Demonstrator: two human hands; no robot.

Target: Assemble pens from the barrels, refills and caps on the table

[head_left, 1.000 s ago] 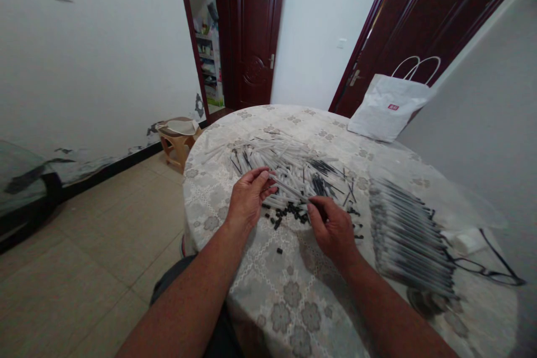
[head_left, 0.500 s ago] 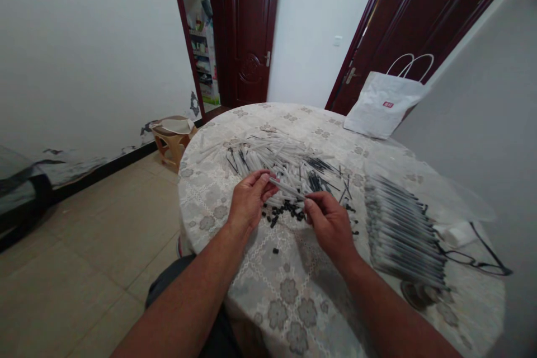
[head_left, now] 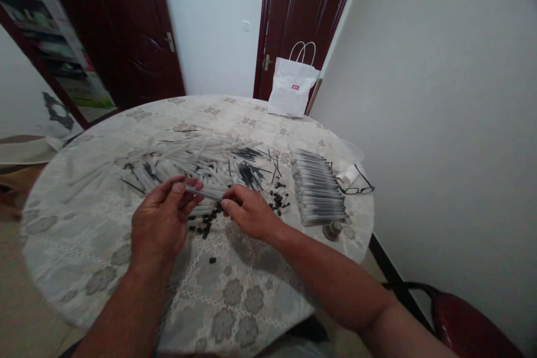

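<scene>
A translucent pen barrel [head_left: 205,192] stretches between my two hands above the table. My left hand [head_left: 165,210] pinches its left end between thumb and fingers. The right end is in the closed fingers of my right hand [head_left: 247,210]; the tip there is hidden. Beyond my hands lies a loose pile of whitish pen tubes [head_left: 188,151]. Dark refills [head_left: 249,174] lie in bunches on the pile's right side. Small black caps [head_left: 205,218] are scattered just under the barrel, and a single black cap [head_left: 212,260] lies closer to me.
Right of the pile, pens [head_left: 319,187] lie in a neat stack. Glasses [head_left: 356,189], a white roll-like item [head_left: 347,174] and a small round metallic object [head_left: 332,230] sit around it. A white paper bag [head_left: 293,89] stands at the back edge of the patterned tablecloth [head_left: 243,313].
The view has swung to the right, so the bag, pens and glasses appear further left. Both hands still hold the barrel.
</scene>
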